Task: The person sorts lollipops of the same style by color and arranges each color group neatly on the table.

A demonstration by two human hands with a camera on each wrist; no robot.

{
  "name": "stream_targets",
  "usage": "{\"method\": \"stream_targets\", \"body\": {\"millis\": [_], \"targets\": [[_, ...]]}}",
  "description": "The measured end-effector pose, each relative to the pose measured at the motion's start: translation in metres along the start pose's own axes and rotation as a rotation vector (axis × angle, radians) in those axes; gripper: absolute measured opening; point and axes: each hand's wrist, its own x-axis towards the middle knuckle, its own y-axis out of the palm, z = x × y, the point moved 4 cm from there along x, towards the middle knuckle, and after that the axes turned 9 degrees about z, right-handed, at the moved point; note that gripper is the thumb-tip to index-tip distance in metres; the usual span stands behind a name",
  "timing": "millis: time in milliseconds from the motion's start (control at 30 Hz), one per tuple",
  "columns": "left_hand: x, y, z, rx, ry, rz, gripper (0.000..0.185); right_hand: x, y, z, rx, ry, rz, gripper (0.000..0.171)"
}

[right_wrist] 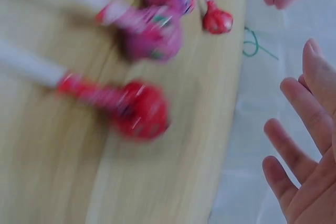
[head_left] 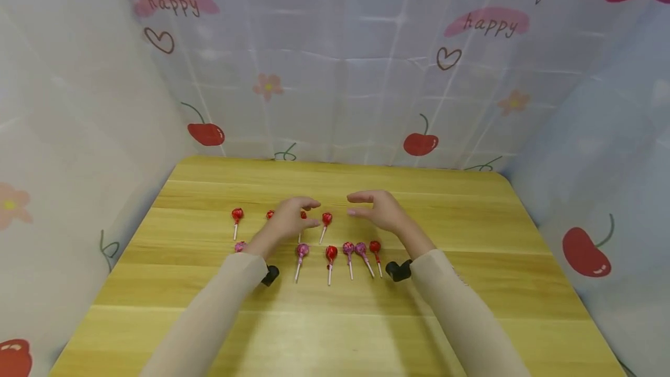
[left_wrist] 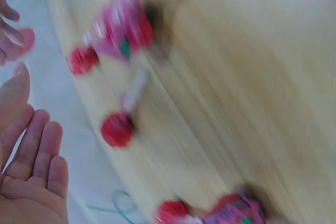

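Only right wrist view shows right palm [right_wrist: 318, 195]; head view, more lollipops [head_left: 331, 253].

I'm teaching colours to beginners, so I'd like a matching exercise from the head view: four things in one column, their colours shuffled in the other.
Things:
1. Rightmost lollipop's head
2. Head of the lollipop just left of it
3. Left sleeve
4. Wood-grain tabletop

Colours:
A. beige
B. yellowish
C. red
D. pink-purple

Pairs: 1-C, 2-D, 3-A, 4-B
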Motion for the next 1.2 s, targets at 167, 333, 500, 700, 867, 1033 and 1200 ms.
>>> {"method": "stream_targets", "body": {"millis": [167, 333, 500, 700, 867, 1033, 1200], "targets": [[-0.007, 0.026, -0.02, 0.088, 0.08, 0.078, 0.042, -0.025, -0.001, -0.019, 0.006, 0.043, 0.047, 0.046], [-0.014, 0.046, -0.033, 0.171, 0.156, 0.117, 0.039, -0.045, 0.009, -0.036, -0.018, 0.069, 0.062, 0.045], [-0.017, 0.06, -0.03, 0.176, 0.125, 0.159, 0.039, -0.056, 0.02, -0.048, -0.024, 0.067, 0.086, 0.046], [-0.018, 0.067, -0.025, 0.16, 0.095, 0.17, 0.037, -0.061, 0.026, -0.052, -0.041, 0.068, 0.071, 0.045], [-0.016, 0.07, -0.024, 0.173, 0.098, 0.17, 0.035, -0.062, 0.028, -0.055, -0.117, 0.094, 0.048, 0.039], [-0.014, 0.071, -0.024, 0.198, 0.092, 0.158, 0.03, -0.062, 0.03, -0.057, -0.171, 0.077, 0.024, 0.035], [-0.014, 0.07, -0.025, 0.195, 0.087, 0.172, 0.026, -0.061, 0.031, -0.056, -0.207, 0.051, 0.003, 0.032]]}}
